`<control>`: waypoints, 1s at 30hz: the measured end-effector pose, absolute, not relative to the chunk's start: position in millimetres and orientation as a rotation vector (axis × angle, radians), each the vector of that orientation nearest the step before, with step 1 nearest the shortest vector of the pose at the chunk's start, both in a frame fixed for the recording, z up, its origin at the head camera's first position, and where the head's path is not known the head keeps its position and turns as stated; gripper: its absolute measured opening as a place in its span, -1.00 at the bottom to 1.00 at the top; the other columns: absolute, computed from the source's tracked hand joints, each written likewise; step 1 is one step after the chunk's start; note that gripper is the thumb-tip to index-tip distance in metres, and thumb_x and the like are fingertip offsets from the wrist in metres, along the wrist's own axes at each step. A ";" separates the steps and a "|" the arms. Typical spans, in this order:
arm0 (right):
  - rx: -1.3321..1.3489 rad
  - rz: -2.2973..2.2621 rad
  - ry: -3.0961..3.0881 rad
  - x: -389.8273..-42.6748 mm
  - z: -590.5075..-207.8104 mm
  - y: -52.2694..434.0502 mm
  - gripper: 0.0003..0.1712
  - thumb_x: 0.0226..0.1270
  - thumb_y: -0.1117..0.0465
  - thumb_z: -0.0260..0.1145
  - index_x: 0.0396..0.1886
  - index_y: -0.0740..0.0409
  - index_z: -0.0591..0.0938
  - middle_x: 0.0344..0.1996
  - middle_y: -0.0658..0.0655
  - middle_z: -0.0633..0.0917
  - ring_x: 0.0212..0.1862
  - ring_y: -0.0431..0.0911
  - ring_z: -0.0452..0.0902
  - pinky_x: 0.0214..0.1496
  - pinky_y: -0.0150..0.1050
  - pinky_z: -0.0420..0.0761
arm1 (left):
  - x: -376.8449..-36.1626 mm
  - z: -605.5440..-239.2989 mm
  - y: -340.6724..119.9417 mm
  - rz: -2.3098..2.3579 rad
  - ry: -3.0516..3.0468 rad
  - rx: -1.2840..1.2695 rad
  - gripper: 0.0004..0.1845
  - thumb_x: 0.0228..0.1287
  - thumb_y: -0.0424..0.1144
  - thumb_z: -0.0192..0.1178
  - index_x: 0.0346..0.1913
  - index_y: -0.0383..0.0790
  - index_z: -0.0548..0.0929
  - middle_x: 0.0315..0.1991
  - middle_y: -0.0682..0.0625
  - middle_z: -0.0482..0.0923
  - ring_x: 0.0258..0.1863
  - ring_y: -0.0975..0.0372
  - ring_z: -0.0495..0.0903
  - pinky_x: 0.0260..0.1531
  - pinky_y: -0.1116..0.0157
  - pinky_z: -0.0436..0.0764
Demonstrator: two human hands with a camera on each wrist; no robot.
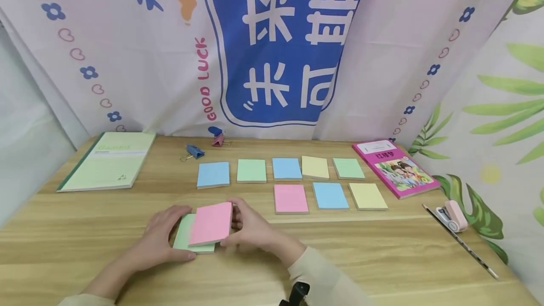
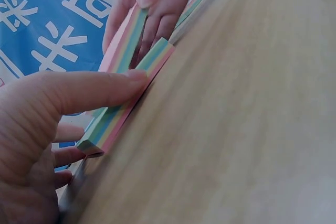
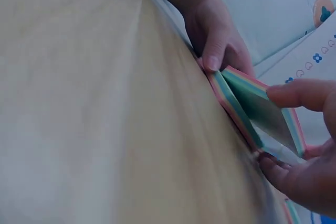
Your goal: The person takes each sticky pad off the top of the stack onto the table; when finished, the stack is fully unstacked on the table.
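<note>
In the head view my right hand point(image 1: 255, 228) grips a pink-topped sticky note pad point(image 1: 211, 223) by its right side, thumb on the near edge and fingers at the far one. The pad lies slantwise over a green-topped sticky note pad point(image 1: 182, 235) on the table, hiding much of it. My left hand point(image 1: 155, 237) holds the green-topped pad from the left, between thumb and fingers. From the right wrist, the upper pad point(image 3: 262, 109) is tilted, with a wedge-shaped gap above the lower pad point(image 3: 236, 111). Both pads have edges striped in several colours.
Behind the hands lie two rows of sticky note pads, among them a blue one point(image 1: 213, 174) and a pink one point(image 1: 291, 198). Blue point(image 1: 195, 151) and pink binder clips point(image 1: 218, 140), a notebook point(image 1: 108, 160), a book point(image 1: 395, 168), a pink stapler point(image 1: 455, 215) and a pencil point(image 1: 461, 242) lie around them.
</note>
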State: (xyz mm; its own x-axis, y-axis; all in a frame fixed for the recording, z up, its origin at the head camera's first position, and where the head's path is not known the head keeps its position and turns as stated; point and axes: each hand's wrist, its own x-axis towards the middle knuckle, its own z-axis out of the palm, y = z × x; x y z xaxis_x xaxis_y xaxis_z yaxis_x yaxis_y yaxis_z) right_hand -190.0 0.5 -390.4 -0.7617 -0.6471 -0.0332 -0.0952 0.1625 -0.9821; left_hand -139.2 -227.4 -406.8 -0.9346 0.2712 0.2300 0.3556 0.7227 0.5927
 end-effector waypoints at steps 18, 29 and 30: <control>-0.242 -1.968 1.634 -219.7 -382.0 40.4 0.03 -0.10 0.65 0.12 0.32 -0.05 -0.07 -0.08 0.28 0.46 -0.43 -0.07 0.45 -0.29 -0.26 0.47 | -138.1 -402.0 -222.5 -0.978 -2.814 -0.536 -0.04 -0.39 0.14 0.37 0.13 -0.32 0.29 0.10 -0.24 0.20 0.07 -0.13 0.06 -0.01 -0.13 -0.12; -0.149 -1.980 1.685 -219.1 -379.3 42.8 0.03 -0.09 0.59 0.19 0.33 0.13 -0.14 0.18 0.53 -0.04 -0.20 0.05 0.46 -0.08 -0.19 0.42 | -136.9 -400.6 -224.3 -1.035 -2.835 -0.532 -0.03 -0.35 0.12 0.37 0.16 -0.33 0.24 0.13 -0.26 0.16 0.10 -0.15 0.01 -0.01 -0.15 -0.16; -0.144 -1.978 1.704 -218.1 -376.5 43.4 0.02 -0.08 0.56 0.21 0.33 0.15 -0.13 0.16 0.53 -0.01 -0.17 0.07 0.45 -0.05 -0.18 0.39 | -137.0 -400.1 -224.9 -1.037 -2.837 -0.534 -0.03 -0.35 0.12 0.37 0.16 -0.34 0.24 0.13 -0.26 0.16 0.11 -0.15 0.01 -0.01 -0.15 -0.16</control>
